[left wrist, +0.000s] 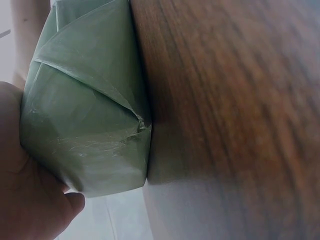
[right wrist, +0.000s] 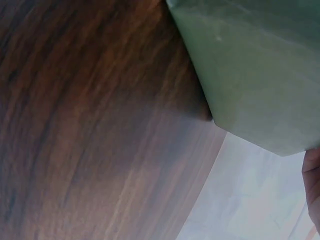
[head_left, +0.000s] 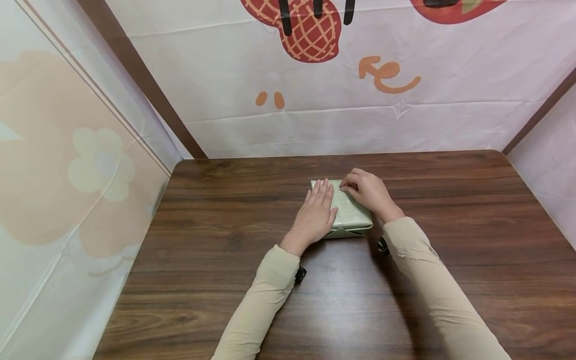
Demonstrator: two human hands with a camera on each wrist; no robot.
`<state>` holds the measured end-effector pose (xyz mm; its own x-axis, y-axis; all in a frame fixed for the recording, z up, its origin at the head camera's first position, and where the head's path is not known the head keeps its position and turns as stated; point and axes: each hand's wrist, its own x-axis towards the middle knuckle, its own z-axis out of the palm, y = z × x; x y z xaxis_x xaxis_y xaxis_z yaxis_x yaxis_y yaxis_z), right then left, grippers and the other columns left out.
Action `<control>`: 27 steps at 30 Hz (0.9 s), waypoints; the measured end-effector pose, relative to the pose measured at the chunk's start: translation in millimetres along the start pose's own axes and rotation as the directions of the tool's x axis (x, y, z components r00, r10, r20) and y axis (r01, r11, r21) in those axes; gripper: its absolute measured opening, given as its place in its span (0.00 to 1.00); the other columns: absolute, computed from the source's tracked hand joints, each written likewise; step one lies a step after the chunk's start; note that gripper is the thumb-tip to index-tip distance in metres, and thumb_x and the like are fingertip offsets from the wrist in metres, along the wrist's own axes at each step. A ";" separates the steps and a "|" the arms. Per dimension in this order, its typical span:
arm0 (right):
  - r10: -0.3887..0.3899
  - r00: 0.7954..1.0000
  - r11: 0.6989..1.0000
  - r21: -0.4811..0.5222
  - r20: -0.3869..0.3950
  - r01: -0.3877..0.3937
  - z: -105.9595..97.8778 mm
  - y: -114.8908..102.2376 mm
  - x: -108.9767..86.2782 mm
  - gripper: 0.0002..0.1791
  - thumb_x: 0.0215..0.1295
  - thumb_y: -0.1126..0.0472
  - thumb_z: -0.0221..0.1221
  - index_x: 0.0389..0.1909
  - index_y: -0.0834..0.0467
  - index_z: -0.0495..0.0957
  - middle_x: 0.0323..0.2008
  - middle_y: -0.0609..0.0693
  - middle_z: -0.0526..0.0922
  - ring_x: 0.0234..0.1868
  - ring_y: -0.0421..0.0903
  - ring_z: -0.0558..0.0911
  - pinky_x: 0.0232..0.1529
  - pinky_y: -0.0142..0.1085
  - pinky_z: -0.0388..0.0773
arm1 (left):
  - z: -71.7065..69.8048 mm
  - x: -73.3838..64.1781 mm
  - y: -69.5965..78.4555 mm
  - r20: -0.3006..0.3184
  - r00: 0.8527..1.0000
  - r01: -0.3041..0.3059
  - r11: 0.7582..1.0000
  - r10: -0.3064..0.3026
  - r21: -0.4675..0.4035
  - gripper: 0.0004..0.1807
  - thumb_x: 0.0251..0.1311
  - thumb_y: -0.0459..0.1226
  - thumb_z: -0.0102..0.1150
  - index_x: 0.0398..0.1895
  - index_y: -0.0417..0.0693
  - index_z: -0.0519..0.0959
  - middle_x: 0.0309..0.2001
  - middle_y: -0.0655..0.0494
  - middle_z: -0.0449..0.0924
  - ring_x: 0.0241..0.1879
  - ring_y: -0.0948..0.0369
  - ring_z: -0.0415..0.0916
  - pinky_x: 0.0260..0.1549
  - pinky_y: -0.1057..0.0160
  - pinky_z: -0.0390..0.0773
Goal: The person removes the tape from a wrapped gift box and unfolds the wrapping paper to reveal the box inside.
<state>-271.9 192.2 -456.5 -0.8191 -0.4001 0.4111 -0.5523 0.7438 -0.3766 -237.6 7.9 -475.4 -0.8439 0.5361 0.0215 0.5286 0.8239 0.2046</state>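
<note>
A light green wrapped package (head_left: 353, 212), box-shaped with a glossy wrapper, lies on the wooden table. Its end (left wrist: 95, 100) has folded triangular flaps in the left wrist view. My left hand (head_left: 316, 215) rests flat over the package's left side, fingers straight and pointing away. At the upper right of the top face, my right hand (head_left: 366, 190) has bent fingers, with thumb and forefinger pinching at the wrapper. What exactly lies between those fingertips is too small to tell. In the right wrist view, only part of a finger (right wrist: 312, 185) shows beside the package's side (right wrist: 260, 85).
The dark wood table (head_left: 202, 250) has rounded far corners. Behind it hangs a pale printed cloth (head_left: 225, 80), and another cloth (head_left: 67, 200) runs along the left side. Small dark wrist devices show under both sleeves.
</note>
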 end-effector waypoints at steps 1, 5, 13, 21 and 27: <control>-0.004 1.000 1.000 0.000 -0.001 0.004 0.3 0.6 0.1 0.03 0.59 0.63 0.65 0.33 0.58 0.83 0.31 0.51 0.78 0.27 0.46 0.77 0.29 0.42 0.75 | 0.0 0.1 0.2 0.002 1.000 0.001 1.000 -0.001 -0.002 0.33 0.74 0.48 0.29 0.75 0.41 0.41 0.75 0.47 0.32 0.73 0.54 0.26 0.69 0.55 0.38; -0.013 1.000 0.998 0.057 0.010 0.012 1.6 5.8 -0.6 0.03 0.59 0.63 0.64 0.33 0.58 0.82 0.31 0.50 0.77 0.27 0.45 0.75 0.29 0.41 0.73 | -0.3 0.5 1.0 -0.004 1.000 -0.006 1.000 0.006 -0.002 0.33 0.74 0.48 0.29 0.75 0.41 0.41 0.75 0.46 0.34 0.73 0.53 0.28 0.69 0.55 0.39; -0.038 0.999 0.997 0.073 0.021 0.037 0.2 6.4 1.1 0.02 0.59 0.63 0.64 0.32 0.58 0.81 0.32 0.50 0.77 0.27 0.44 0.75 0.30 0.40 0.73 | -2.1 0.8 1.3 -0.006 1.000 -0.010 1.000 0.010 -0.012 0.33 0.74 0.48 0.30 0.74 0.41 0.41 0.75 0.47 0.33 0.73 0.54 0.27 0.69 0.54 0.40; -0.003 0.996 0.987 -0.159 0.092 0.018 3.4 -5.0 3.4 0.04 0.65 0.61 0.59 0.32 0.57 0.77 0.33 0.50 0.74 0.32 0.48 0.77 0.27 0.47 0.76 | -3.0 0.3 1.1 0.002 1.000 -0.002 1.000 0.002 0.005 0.33 0.74 0.48 0.30 0.74 0.41 0.42 0.75 0.47 0.33 0.73 0.54 0.27 0.69 0.55 0.39; 0.055 0.993 0.989 -0.144 0.107 -0.039 4.9 -5.0 3.4 0.06 0.67 0.59 0.57 0.35 0.58 0.76 0.34 0.51 0.75 0.34 0.48 0.78 0.28 0.48 0.76 | -4.1 0.0 3.3 0.019 1.000 0.018 0.998 -0.019 0.066 0.33 0.74 0.49 0.28 0.75 0.42 0.42 0.75 0.48 0.33 0.73 0.55 0.28 0.69 0.55 0.35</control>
<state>-272.7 184.5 -457.3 -0.8601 -0.4139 0.2982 -0.4917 0.8283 -0.2684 -236.2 9.9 -470.7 -0.8518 0.5239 -0.0011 0.5186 0.8434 0.1403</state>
